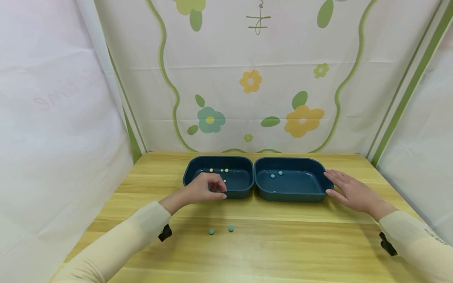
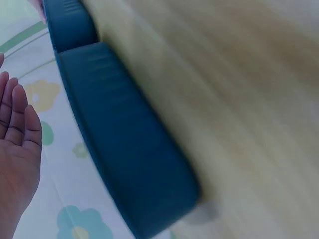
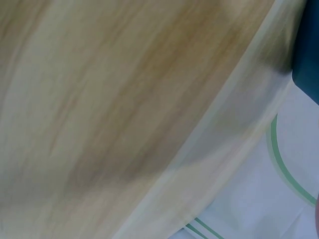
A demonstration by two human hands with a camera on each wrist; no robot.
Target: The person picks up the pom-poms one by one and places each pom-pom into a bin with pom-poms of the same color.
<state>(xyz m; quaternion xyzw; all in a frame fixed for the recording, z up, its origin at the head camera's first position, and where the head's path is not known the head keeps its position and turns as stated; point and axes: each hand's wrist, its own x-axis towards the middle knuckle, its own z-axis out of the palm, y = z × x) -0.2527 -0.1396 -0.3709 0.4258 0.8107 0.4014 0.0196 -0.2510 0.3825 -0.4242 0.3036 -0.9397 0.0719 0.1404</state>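
Note:
My left hand (image 1: 207, 189) hovers over the front of the left dark blue tray (image 1: 238, 194), fingers loosely bent and thumb apart from them. In the left wrist view its palm (image 2: 17, 167) shows bare. Several small pale yellow balls (image 1: 226, 170) lie inside that tray. The right dark blue tray (image 1: 290, 197) stands beside it and holds two small blue balls (image 1: 280, 173). With straight fingers, my right hand (image 1: 355, 195) touches the right end of this tray. Two more blue balls, one on the left (image 1: 211, 231) and one on the right (image 1: 231, 228), sit on the table before the trays.
The wooden table (image 1: 283, 243) reaches back to a white cloth (image 1: 219, 51) printed with flowers. White cloth sides (image 1: 53, 129) rise to the left and right. Each forearm wears a black strap piece (image 1: 165, 232) near the wrist.

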